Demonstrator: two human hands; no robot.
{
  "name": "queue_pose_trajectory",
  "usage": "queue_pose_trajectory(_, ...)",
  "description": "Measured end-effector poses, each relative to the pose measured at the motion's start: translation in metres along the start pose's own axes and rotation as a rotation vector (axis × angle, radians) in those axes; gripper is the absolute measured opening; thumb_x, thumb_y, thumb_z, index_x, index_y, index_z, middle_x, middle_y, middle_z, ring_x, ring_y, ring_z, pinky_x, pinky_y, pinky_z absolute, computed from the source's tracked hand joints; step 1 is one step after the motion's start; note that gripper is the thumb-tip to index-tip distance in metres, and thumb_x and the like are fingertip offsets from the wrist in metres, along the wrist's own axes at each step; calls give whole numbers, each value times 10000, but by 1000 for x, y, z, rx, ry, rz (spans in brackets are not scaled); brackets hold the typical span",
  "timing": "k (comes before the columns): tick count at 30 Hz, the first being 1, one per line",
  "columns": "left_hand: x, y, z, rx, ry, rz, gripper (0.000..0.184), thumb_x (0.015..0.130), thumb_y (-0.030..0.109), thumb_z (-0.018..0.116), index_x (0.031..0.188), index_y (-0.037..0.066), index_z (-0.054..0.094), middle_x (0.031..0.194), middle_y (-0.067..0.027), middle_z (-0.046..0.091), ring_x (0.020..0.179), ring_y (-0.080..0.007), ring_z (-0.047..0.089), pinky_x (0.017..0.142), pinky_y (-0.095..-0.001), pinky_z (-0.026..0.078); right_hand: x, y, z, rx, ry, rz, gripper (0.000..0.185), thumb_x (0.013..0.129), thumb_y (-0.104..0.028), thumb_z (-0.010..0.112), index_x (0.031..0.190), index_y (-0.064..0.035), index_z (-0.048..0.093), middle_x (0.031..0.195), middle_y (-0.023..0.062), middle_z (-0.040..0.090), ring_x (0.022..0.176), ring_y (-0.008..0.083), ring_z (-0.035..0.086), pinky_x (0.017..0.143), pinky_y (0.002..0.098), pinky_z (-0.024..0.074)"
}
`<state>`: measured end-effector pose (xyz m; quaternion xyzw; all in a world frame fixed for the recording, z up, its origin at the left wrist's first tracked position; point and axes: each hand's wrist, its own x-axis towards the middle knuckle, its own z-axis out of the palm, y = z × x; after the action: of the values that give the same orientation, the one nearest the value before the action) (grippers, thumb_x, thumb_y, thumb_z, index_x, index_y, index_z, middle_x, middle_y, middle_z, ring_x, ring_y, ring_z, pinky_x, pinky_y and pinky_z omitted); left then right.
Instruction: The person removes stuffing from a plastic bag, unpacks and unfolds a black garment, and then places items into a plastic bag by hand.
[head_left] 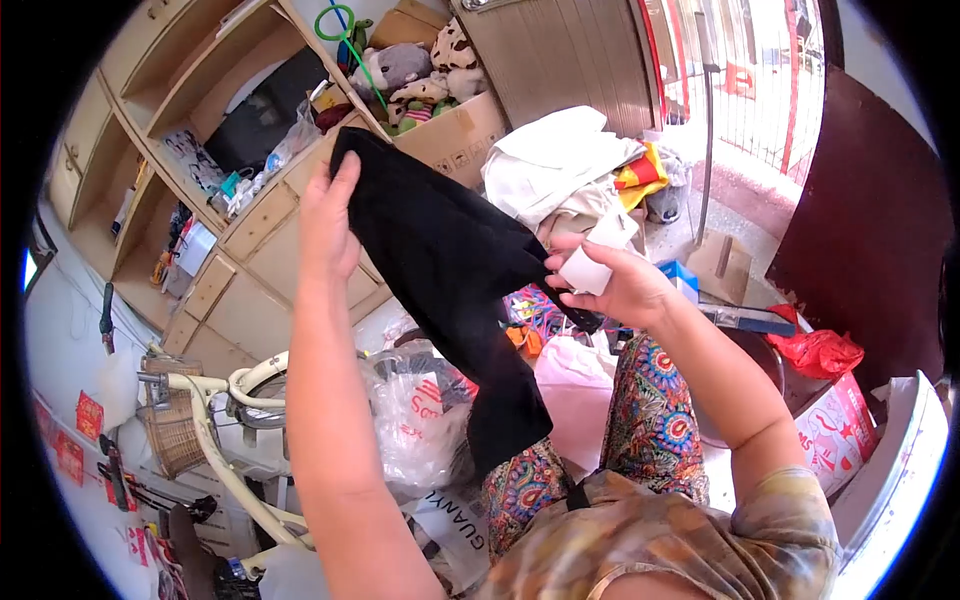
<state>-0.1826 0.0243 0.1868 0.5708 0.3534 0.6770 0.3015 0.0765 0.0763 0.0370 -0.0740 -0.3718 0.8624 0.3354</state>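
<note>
A black garment (440, 240) hangs stretched out in front of me, its lower end reaching down to my patterned trousers. At its upper left corner, my left hand (335, 215) grips the cloth with the thumb over its edge. My right hand (620, 280) is at the garment's right side, fingers bent round a white tag or card (598, 262). The fingertips of that hand touch the black cloth. Below the garment a pink bag (573, 385) stands between my knees.
White clothes (560, 165) are piled ahead, beside a carton (455, 140) of stuffed toys. A cream bicycle (215, 430) stands at the left, near clear plastic bags (410, 420). Wooden cabinets (260, 255) line the left wall. A red bag (815, 350) lies at the right.
</note>
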Motion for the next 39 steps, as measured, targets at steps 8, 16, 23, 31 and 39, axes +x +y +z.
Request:
queue_pose_trajectory(8,-4,15,-7,68,-1,-7,281,836,197,521,1064,36,483,993,-31,542,879,-135,518,784,-264,415,1,8,-25,-202,72,-16,240,797,-189,550,986,-43,533,836,51,558,825,168,562,732,341,476)
queue_pose_trajectory(16,-5,18,-10,38,-79,-24,242,835,180,520,1024,29,513,946,-36,573,846,-134,544,770,-261,432,12,18,-29,166,-112,142,468,866,-428,348,1076,-27,466,812,107,574,785,246,576,733,385,479)
queue_pose_trajectory(23,-5,24,-17,32,-53,-15,224,841,198,512,1006,48,512,947,-29,569,854,-138,545,764,-270,440,12,29,-47,-236,-40,118,373,825,-340,487,1077,-66,490,901,78,573,838,185,550,767,331,447)
queue_pose_trajectory(31,-3,32,-11,43,-37,16,248,850,215,496,1032,46,494,981,-41,558,872,-149,542,781,-298,443,17,26,-3,-712,-127,-239,719,676,-188,686,1258,-47,287,1181,114,423,1119,172,376,907,315,336)
queue_pose_trajectory(39,-2,40,-29,109,2,37,209,846,173,503,1001,34,522,951,-33,575,846,-130,547,754,-250,437,72,22,-15,-838,40,-199,231,715,-107,622,916,-1,586,783,16,603,687,69,538,650,219,431)
